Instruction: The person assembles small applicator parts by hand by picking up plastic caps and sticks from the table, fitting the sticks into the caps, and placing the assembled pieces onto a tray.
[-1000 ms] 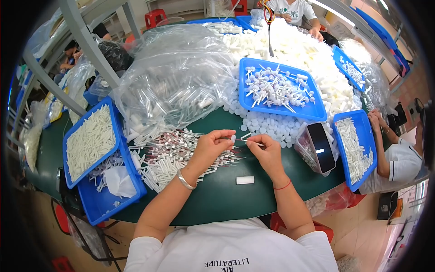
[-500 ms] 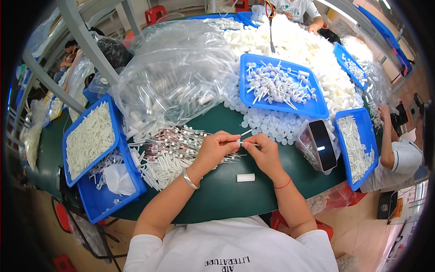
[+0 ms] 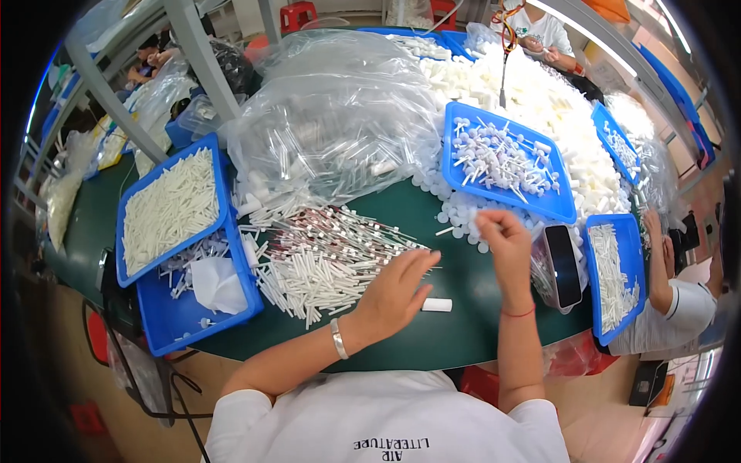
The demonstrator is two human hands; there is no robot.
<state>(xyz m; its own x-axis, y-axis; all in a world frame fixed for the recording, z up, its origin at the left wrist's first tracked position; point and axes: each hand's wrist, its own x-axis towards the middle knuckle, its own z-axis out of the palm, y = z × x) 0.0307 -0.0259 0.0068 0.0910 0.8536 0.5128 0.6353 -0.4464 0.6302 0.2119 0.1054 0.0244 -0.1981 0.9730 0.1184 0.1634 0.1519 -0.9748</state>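
My left hand (image 3: 392, 295) is held over the right edge of a heap of short white plastic tubes (image 3: 309, 284), its fingers stretched out and nothing visible in them. Behind that heap lie thin metal rods with white ends (image 3: 332, 230). My right hand (image 3: 506, 245) is raised at the near side of a spread of translucent round caps (image 3: 455, 210); its fingers are bent together, and whatever they hold is hidden. A white foam-like cylinder (image 3: 438, 305) lies on the green table (image 3: 463, 339) between my forearms. One small white stick (image 3: 445, 231) rests near the caps.
Blue trays hold white tubes (image 3: 122, 231) at left, capped sticks (image 3: 567, 207) ahead and tubes (image 3: 639, 266) at right. A clear plastic bag (image 3: 324, 100) bulges behind the rods. A dark-screened device (image 3: 563, 266) stands by the right tray. Co-workers sit at right and far side.
My hands, together before with a small white piece between them, have parted. The left moved over the tubes, opening; the right moved right toward the caps. The view has shifted slightly.
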